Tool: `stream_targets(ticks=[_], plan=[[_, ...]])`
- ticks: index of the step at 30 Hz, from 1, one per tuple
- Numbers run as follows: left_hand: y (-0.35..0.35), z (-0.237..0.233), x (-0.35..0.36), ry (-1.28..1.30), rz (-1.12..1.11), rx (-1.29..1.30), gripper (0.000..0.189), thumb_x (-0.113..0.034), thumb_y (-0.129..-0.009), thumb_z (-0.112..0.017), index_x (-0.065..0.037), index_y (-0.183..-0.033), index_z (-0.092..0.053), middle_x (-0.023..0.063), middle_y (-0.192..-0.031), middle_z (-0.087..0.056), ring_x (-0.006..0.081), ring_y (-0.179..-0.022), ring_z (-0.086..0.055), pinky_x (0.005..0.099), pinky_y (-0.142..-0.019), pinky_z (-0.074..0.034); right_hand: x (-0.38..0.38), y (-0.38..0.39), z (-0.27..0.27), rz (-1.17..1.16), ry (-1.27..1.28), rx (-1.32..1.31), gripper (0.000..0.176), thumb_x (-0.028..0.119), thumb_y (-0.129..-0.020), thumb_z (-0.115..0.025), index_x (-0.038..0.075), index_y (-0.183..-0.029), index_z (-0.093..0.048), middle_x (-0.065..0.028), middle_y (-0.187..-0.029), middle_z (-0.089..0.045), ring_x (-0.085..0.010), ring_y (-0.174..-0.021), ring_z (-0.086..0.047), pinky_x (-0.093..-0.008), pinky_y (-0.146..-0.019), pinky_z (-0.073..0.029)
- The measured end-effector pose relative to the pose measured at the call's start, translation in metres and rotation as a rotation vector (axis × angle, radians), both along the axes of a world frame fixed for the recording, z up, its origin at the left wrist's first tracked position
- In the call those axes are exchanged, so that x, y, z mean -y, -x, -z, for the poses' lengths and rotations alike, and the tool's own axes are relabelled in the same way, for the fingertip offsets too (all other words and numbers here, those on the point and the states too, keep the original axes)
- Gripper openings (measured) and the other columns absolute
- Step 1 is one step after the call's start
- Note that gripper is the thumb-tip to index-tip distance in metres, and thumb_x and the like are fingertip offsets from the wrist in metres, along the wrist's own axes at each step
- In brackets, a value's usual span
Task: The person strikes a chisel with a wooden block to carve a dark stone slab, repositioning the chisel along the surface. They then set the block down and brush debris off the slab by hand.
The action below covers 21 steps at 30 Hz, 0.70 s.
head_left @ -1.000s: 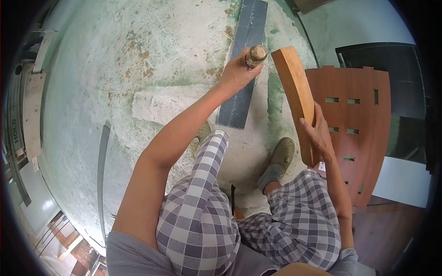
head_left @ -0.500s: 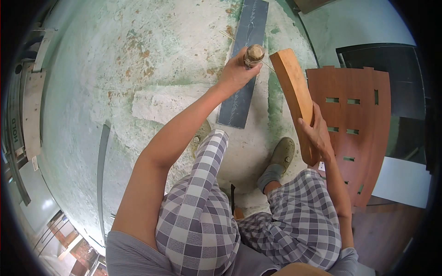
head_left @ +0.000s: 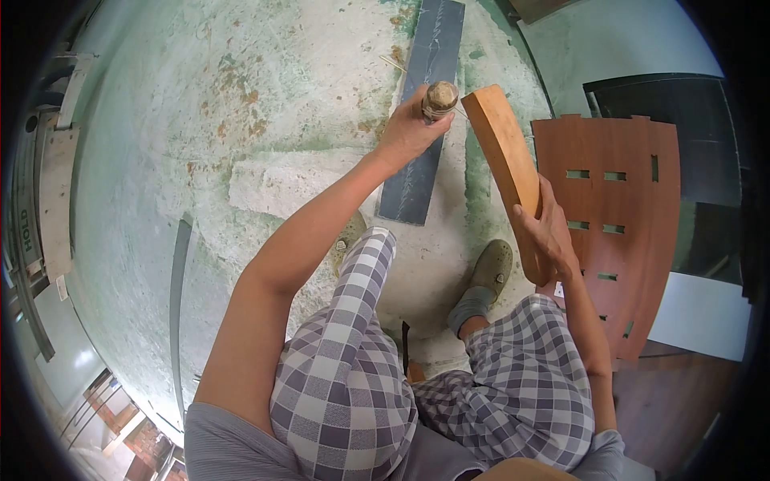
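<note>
My left hand (head_left: 411,132) is wrapped round a wooden tool handle (head_left: 440,97), like a chisel's, with a worn, rounded end facing up. It stands over a long dark grey board (head_left: 413,188) that has a rough pale line along its middle. The tool's lower end is hidden beneath the hand. In my right hand (head_left: 549,228) is a thick wooden block (head_left: 505,152), gripped near its close end. Its far end tilts up and left, just right of the handle and apart from it.
A brown slotted panel (head_left: 593,200) leans at the right beside dark panels (head_left: 674,104). My shoe (head_left: 492,268) is on the worn concrete floor (head_left: 305,96). A thin grey strip (head_left: 178,305) lies at the left, with stacked boards (head_left: 58,196) beyond it.
The far end of the wooden block has shifted slightly left, closer to the tool handle. My left hand and the handle have barely moved.
</note>
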<state>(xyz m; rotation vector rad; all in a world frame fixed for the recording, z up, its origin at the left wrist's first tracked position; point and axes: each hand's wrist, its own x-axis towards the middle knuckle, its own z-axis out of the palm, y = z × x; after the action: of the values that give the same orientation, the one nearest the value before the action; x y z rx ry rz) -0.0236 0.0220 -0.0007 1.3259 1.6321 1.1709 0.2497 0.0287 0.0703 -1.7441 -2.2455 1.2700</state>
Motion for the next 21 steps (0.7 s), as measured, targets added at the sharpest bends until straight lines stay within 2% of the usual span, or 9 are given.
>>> stream_targets(ticks=[10,15,16,18,20,21], plan=[[0.003,0.002,0.000,0.040,-0.002,0.028,0.035,-0.029,-0.083,-0.062,-0.010,-0.110,-0.050,0.0124,-0.093,-0.063,0.0308,-0.086,-0.062,0.0359,-0.076,-0.049,-0.001,-0.018,0.013,0.105,0.000,-0.049,0.070,0.034,-0.076,-0.060,0.008,-0.135,-0.033,-0.0247,-0.116,-0.056,-0.0378,-0.108,-0.055,-0.0401,-0.093,-0.042],[0.002,-0.001,-0.002,0.115,0.000,0.066,0.036,-0.030,-0.083,-0.062,-0.011,-0.112,-0.050,0.0124,-0.095,-0.064,0.0309,-0.089,-0.062,0.0375,-0.077,-0.049,-0.004,-0.002,-0.033,0.078,-0.119,-0.171,0.072,0.032,-0.073,-0.062,0.006,-0.134,-0.035,-0.0209,-0.119,-0.053,-0.0314,-0.111,-0.053,-0.0388,-0.095,-0.039],[0.002,-0.003,-0.002,0.072,0.008,0.006,0.037,-0.029,-0.083,-0.062,-0.011,-0.112,-0.049,0.0126,-0.095,-0.064,0.0311,-0.088,-0.061,0.0379,-0.077,-0.049,-0.006,0.001,-0.042,0.078,-0.119,-0.171,0.072,0.032,-0.073,-0.062,0.006,-0.134,-0.035,-0.0209,-0.119,-0.053,-0.0314,-0.111,-0.053,-0.0388,-0.095,-0.039],[0.002,-0.001,-0.003,0.029,0.016,-0.055,0.037,-0.029,-0.083,-0.062,-0.011,-0.112,-0.049,0.0129,-0.095,-0.064,0.0313,-0.088,-0.061,0.0383,-0.076,-0.049,-0.008,0.007,-0.059,0.070,-0.221,-0.371,0.078,0.036,-0.069,-0.066,0.003,-0.133,-0.035,-0.0186,-0.121,-0.051,-0.0272,-0.113,-0.050,-0.0373,-0.096,-0.038],[0.000,0.006,-0.007,0.020,-0.036,-0.020,0.027,-0.028,-0.080,-0.066,-0.002,-0.085,-0.059,0.0095,-0.078,-0.063,0.0176,-0.074,-0.060,0.0311,-0.071,-0.047,-0.007,0.013,-0.071,0.069,-0.249,-0.394,0.084,0.039,-0.066,-0.068,0.001,-0.133,-0.034,-0.0173,-0.121,-0.050,-0.0252,-0.114,-0.049,-0.0365,-0.096,-0.037],[0.001,0.004,-0.007,0.019,-0.034,-0.020,0.027,-0.028,-0.080,-0.066,-0.002,-0.085,-0.059,0.0095,-0.078,-0.063,0.0176,-0.074,-0.060,0.0311,-0.071,-0.047,-0.005,0.019,-0.072,0.060,-0.257,-0.454,0.084,0.040,-0.066,-0.068,0.002,-0.134,-0.034,-0.0176,-0.121,-0.050,-0.0254,-0.114,-0.049,-0.0369,-0.096,-0.037]])
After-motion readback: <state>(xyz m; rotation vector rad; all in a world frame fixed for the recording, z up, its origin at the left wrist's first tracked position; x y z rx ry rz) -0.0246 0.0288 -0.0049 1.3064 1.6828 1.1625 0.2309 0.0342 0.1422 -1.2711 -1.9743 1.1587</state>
